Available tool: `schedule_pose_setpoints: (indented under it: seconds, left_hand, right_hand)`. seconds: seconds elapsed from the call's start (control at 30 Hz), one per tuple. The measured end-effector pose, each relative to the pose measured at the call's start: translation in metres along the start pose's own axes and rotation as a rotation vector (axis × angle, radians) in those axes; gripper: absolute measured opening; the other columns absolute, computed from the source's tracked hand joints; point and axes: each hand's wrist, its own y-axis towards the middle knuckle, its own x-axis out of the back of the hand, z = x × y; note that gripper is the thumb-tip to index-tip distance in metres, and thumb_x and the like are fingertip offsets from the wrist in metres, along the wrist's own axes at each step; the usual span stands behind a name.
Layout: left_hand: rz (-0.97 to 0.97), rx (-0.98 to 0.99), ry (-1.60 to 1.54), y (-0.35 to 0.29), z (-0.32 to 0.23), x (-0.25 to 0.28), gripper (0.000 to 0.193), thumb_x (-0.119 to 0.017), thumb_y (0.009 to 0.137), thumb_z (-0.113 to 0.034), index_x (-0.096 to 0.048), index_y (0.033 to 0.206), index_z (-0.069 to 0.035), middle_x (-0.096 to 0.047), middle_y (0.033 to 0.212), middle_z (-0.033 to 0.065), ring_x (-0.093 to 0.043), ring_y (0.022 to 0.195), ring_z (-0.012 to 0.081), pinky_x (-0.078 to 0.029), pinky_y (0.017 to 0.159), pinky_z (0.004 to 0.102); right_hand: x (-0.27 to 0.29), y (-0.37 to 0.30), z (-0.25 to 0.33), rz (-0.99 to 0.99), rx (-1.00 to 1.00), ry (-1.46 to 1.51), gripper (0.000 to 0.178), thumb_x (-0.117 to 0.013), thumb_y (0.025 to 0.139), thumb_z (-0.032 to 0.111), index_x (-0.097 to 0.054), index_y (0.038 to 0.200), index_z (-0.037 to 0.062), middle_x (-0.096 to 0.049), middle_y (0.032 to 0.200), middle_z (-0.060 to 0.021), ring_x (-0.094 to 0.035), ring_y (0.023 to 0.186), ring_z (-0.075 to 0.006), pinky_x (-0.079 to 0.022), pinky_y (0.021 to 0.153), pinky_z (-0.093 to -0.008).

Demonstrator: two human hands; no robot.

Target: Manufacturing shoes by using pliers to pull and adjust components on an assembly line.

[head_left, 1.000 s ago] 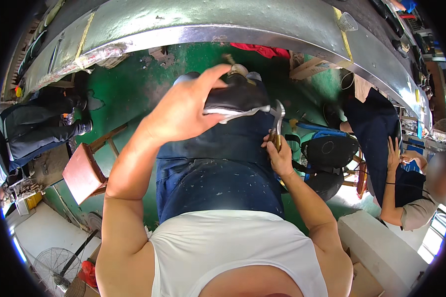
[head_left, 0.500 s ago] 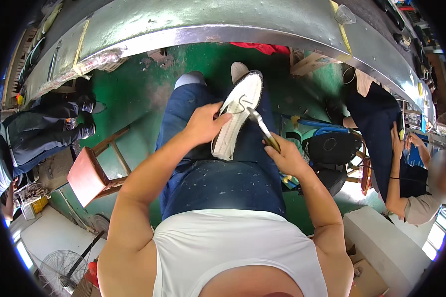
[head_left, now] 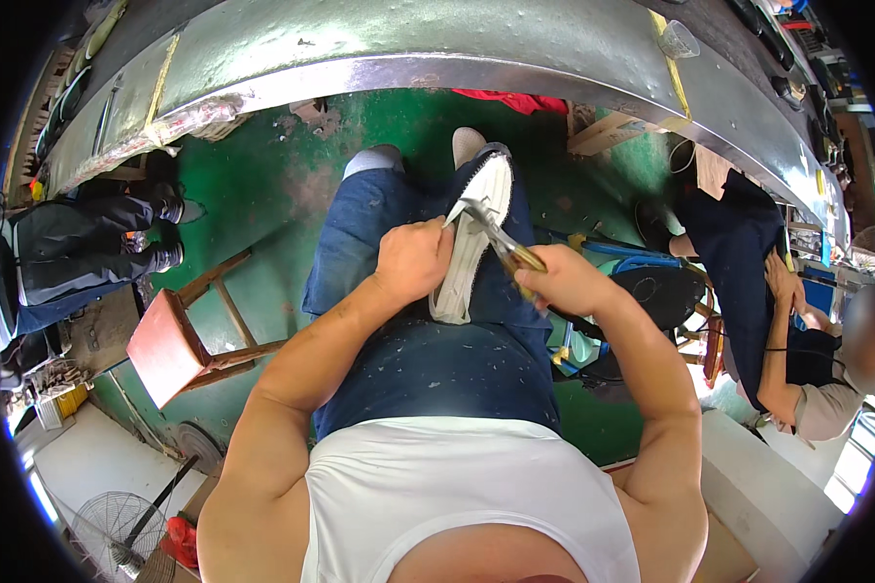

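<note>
A white shoe [head_left: 467, 277] with a dark stitched-looking edge lies bottom up along my right thigh, its toe end pointing away from me. My left hand [head_left: 415, 257] is closed at the shoe's left side, pinching a pale flap of its edge. In my right hand [head_left: 564, 280] is a pair of metal pliers [head_left: 496, 233] with yellowish-brown handles. The jaws reach across the shoe to the flap beside my left fingers. Whether they grip it I cannot tell.
A metal-edged workbench [head_left: 408, 73] curves across the far side. On the left is a reddish stool [head_left: 170, 347], with a standing person's legs [head_left: 97, 238] beyond. A black round seat [head_left: 661, 294] stands right, near a co-worker [head_left: 826, 398]. A fan [head_left: 117, 530] is at lower left.
My left hand has closed into a tighter grip at the shoe's edge. The pliers have swung left and lie more across the shoe; my right hand has moved slightly away from me.
</note>
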Motion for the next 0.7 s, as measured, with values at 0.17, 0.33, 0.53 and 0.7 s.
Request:
schedule_pose_setpoints:
  seconds: [0.17, 0.33, 0.53, 0.7]
  left_hand:
    - [0.014, 0.003, -0.062, 0.004, 0.007, -0.001, 0.023, -0.050, 0.097, -0.019, -0.065, 0.095, -0.001, -0.067, 0.081, 0.0222, -0.066, 0.077, 0.0420, -0.052, 0.071, 0.0517]
    - [0.086, -0.017, -0.072, 0.002, 0.020, 0.001, 0.024, -0.049, 0.098, -0.019, -0.065, 0.101, -0.001, -0.067, 0.083, 0.0231, -0.066, 0.079, 0.0423, -0.052, 0.072, 0.0524]
    - [0.060, -0.031, -0.012, -0.001, 0.007, -0.001, 0.028, -0.051, 0.096, -0.018, -0.066, 0.108, 0.002, -0.069, 0.085, 0.0225, -0.067, 0.079, 0.0416, -0.053, 0.073, 0.0506]
    - [0.130, 0.033, -0.131, 0.002, 0.001, 0.014, 0.045, -0.060, 0.092, -0.024, -0.059, 0.121, 0.011, -0.068, 0.101, 0.0285, -0.068, 0.096, 0.0402, -0.054, 0.086, 0.0453]
  right_hand:
    - [-0.027, 0.007, -0.015, 0.028, 0.063, 0.665, 0.024, -0.064, 0.093, 0.016, -0.060, 0.110, -0.0009, -0.066, 0.096, -0.0152, -0.066, 0.084, -0.0216, -0.054, 0.066, -0.0343]
    - [-0.023, 0.008, -0.001, -0.533, 0.413, -0.602, 0.020, -0.060, 0.090, 0.009, -0.060, 0.105, -0.0035, -0.063, 0.099, -0.0287, -0.062, 0.093, -0.0459, -0.051, 0.083, -0.0478]
    - [-0.005, -0.002, 0.010, -0.148, 0.005, -0.158, 0.026, -0.064, 0.094, 0.018, -0.061, 0.113, -0.0004, -0.066, 0.095, -0.0128, -0.067, 0.093, -0.0239, -0.056, 0.070, -0.0358]
    - [-0.020, 0.007, -0.017, 0.073, 0.071, 0.704, 0.033, -0.063, 0.098, 0.024, -0.059, 0.123, 0.0029, -0.066, 0.106, -0.0075, -0.067, 0.097, -0.0173, -0.058, 0.068, -0.0322]
